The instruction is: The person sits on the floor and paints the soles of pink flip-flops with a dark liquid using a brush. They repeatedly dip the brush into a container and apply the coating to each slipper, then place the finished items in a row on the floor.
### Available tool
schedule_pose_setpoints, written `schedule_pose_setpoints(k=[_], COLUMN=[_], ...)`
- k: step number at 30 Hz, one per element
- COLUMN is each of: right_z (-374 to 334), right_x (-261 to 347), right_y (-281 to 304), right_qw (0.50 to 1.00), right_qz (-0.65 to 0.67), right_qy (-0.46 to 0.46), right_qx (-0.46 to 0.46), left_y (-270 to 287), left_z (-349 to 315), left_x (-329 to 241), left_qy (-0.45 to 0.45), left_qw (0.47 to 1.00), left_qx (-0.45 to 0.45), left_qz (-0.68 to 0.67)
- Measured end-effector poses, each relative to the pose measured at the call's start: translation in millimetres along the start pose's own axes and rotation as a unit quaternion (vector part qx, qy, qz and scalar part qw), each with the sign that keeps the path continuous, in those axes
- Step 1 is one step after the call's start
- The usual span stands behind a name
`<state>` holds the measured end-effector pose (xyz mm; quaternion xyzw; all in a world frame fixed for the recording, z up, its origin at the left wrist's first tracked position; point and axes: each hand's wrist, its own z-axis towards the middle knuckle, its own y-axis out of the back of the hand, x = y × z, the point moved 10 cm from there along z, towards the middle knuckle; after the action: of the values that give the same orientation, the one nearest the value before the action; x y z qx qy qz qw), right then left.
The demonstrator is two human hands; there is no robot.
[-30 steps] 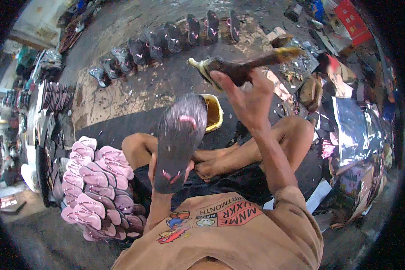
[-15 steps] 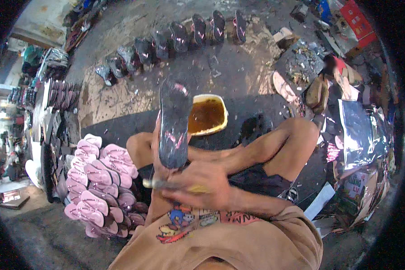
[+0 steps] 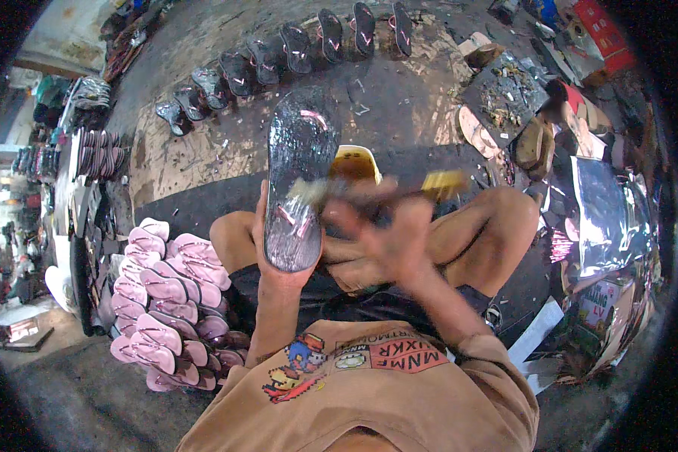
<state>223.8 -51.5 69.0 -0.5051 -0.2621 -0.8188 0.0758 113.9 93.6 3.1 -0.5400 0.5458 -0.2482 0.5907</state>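
My left hand is closed around the far side and heel of a black flip-flop sole, holding it raised with its underside up. The surface is wet and glossy, and pink strap ends show at toe and middle. My right hand, blurred by motion, is closed on a brush with a yellow handle end. Its pale bristles touch the sole near the middle, at the right edge. Just beyond the sole stands a white tub of brown liquid, partly hidden by sole and hand.
A row of black soles lies across the far floor. Pink flip-flops are piled at my left. Loose soles, scraps and a shiny plastic sheet lie to the right. My crossed legs frame the work.
My right hand has swung forward and right from near my chest, bringing the brush onto the sole. The sole has shifted slightly away and tilted more toward view, now looking wetter.
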Motion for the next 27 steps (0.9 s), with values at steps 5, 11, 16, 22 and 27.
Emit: schedule_pose_setpoints(k=[5,11,16,22,27], right_z=[37.3,54.6,98.4,39.1,58.9], right_x=[40.9,18.3,-6.6,-86.9,-112.7], right_y=[19.0,37.9,193.7,239.9,220.6], right_qw=[0.994,0.999,0.942,0.904,0.899], right_qz=[0.08,-0.019,-0.141,-0.057,0.075], right_qy=[0.058,-0.033,-0.018,-0.135,-0.273], right_qx=[-0.041,-0.025,-0.303,-0.402,-0.334], left_y=[-7.1,3.3,-90.4,-114.7,32.6], left_z=[6.1,-9.4,79.6,474.4,636.1], left_x=[8.0,39.8,-36.3,68.9,162.1], left_qy=[-0.03,0.066,-0.072,-0.058,-0.003], left_qw=[0.992,0.994,0.946,0.923,0.869], left_qx=[-0.114,-0.067,-0.051,0.016,-0.173], left_qz=[0.037,0.053,0.312,0.38,0.464])
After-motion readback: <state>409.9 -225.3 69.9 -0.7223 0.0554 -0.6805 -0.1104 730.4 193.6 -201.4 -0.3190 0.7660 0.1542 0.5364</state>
